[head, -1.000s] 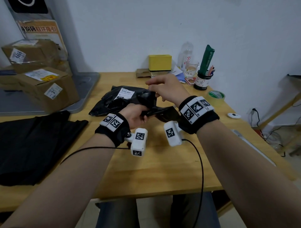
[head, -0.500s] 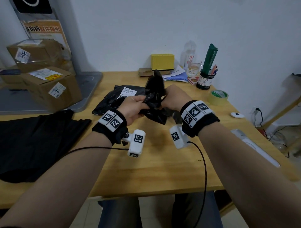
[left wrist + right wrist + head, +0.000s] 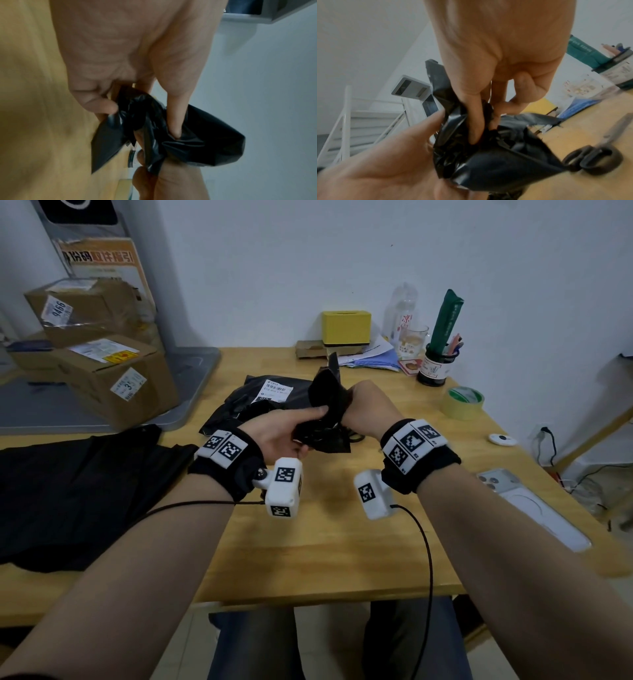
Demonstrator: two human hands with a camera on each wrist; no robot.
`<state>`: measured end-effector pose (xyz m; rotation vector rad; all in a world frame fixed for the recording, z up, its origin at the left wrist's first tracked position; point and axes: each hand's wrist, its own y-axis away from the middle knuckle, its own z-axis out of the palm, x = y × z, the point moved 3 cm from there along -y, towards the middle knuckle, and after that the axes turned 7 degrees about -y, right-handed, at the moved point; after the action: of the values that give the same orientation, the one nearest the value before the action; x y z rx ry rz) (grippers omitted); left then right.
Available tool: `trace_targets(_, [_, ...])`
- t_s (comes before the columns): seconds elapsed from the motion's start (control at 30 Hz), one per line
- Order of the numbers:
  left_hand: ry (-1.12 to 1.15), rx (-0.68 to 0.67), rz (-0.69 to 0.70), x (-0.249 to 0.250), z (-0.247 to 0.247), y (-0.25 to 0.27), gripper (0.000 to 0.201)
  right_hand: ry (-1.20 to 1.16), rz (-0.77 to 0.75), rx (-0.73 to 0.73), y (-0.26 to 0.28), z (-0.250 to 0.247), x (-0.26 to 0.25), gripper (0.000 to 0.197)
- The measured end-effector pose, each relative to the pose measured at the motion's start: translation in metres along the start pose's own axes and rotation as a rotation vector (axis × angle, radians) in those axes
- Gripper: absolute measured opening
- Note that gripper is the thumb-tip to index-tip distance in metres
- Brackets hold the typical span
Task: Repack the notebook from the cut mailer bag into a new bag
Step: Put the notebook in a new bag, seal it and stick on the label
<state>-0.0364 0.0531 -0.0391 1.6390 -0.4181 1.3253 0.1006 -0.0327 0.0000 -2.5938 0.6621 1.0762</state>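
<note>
Both hands meet above the middle of the wooden table [image 3: 329, 546], bunching a crumpled piece of black mailer plastic [image 3: 325, 419] between them. The left hand [image 3: 281, 433] grips it from the left, thumb laid along the top and fingers curled under. The right hand [image 3: 370, 409] closes on it from the right, its fingers [image 3: 472, 121] dug into the folds. One stiff end of the plastic sticks upward toward the far edge.

Behind the hands, toward the table's far middle, lies a black mailer bag [image 3: 246, 409] with a white shipping label [image 3: 275, 392]. The notebook itself cannot be made out. A stack of flat black bags [image 3: 68, 494] covers the left side. Black-handled scissors [image 3: 590, 158] lie on the table just below the right hand. A roll of tape [image 3: 465, 402] sits near the right edge, a phone [image 3: 534, 508] closer to the near right corner.
</note>
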Motion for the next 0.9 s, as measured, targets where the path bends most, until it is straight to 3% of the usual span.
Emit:
trace_targets(0.1, [-0.011,0.035,-0.006,-0.004,0.003,0.003,0.041,-0.148,-0.011,0.021,0.007,-0.001,0.003,0.022])
trace_targets(0.23, [0.066,0.208,0.036,-0.012,0.006,0.006,0.041,-0.412,0.022,0.114,0.027,-0.009,0.003,0.017])
trace_targets(0.33, [0.017,0.313,0.096,-0.018,0.012,0.011,0.036,-0.402,0.06,0.146,0.046,-0.02,0.009,0.024])
trace_targets(0.43, [-0.105,0.321,0.187,-0.019,0.033,0.012,0.02,-0.379,0.13,0.086,0.07,-0.022,0.024,0.021])
trace_targets(0.53, [-0.232,0.347,0.29,-0.017,0.068,0.014,0.018,-0.427,0.167,0.126,0.095,-0.024,0.049,0.038])
trace_targets(0.6, [-0.281,0.306,0.338,-0.015,0.095,0.018,0.02,-0.496,0.176,0.182,0.112,-0.034,0.067,0.039])
trace_targets(0.9, [-0.32,-0.132,0.323,-0.014,0.216,0.037,0.012,-0.758,0.141,0.433,0.208,-0.089,0.144,0.025])
